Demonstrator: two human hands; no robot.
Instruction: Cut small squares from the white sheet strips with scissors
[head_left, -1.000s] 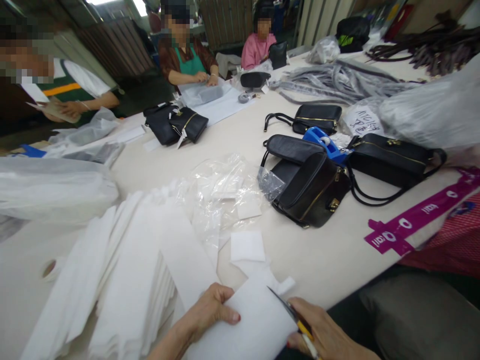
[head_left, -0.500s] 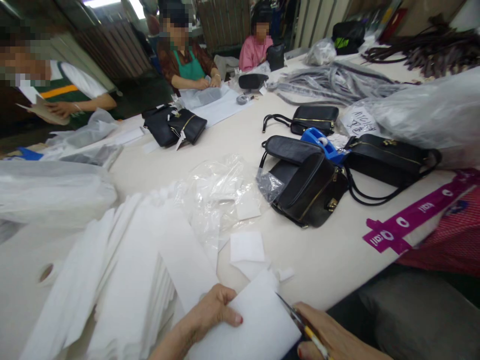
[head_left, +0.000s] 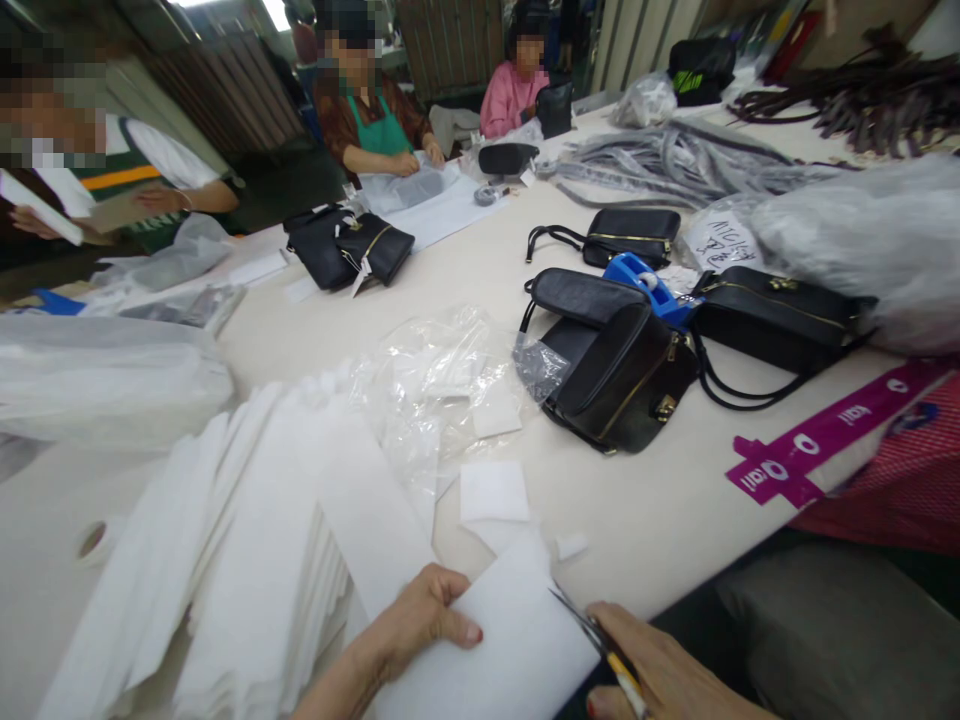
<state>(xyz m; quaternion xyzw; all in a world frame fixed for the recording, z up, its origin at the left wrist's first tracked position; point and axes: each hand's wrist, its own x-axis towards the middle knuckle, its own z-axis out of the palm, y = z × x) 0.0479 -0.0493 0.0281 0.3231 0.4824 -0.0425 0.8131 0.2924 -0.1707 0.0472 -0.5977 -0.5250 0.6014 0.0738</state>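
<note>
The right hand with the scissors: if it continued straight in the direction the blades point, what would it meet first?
Probably the white sheet that the left hand holds; the scissors in the right hand already reach its edge.

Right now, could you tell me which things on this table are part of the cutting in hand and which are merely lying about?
In hand:
left hand, holding the white sheet
right hand, holding the scissors
small cut white pieces
stack of white strips

Lying about:
black handbags
blue tape dispenser
crumpled clear plastic
purple printed strip
</note>
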